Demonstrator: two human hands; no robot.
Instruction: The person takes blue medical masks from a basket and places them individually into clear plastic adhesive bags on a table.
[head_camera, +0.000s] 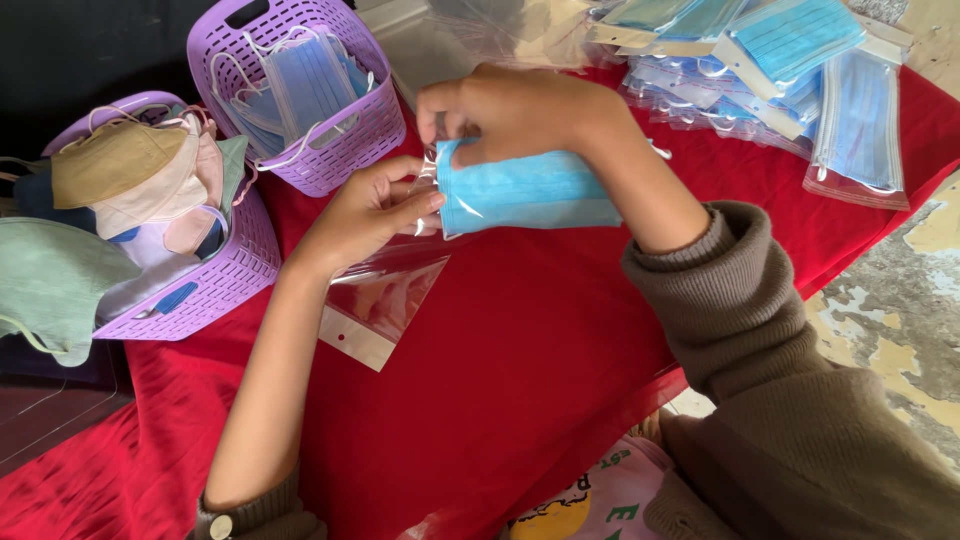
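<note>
- Above the red tabletop (520, 340), we hold a blue face mask (525, 192) in the air between both hands, folded flat and partly inside a clear plastic sleeve (385, 290).
- Our right hand (510, 105) pinches the mask's upper left corner, thumb and fingers pressed together.
- Our left hand (370, 205) pinches the sleeve's open edge just beside the mask's left end; the sleeve's lower part hangs down and touches the tabletop.
- To the left, we see a purple basket (345, 140) holding more blue masks, and a second purple basket (215, 285) nearer us with beige, pink and green masks.
- At the far right, a pile of bagged masks (800, 90) lies on the tabletop, well apart from our hands.
</note>
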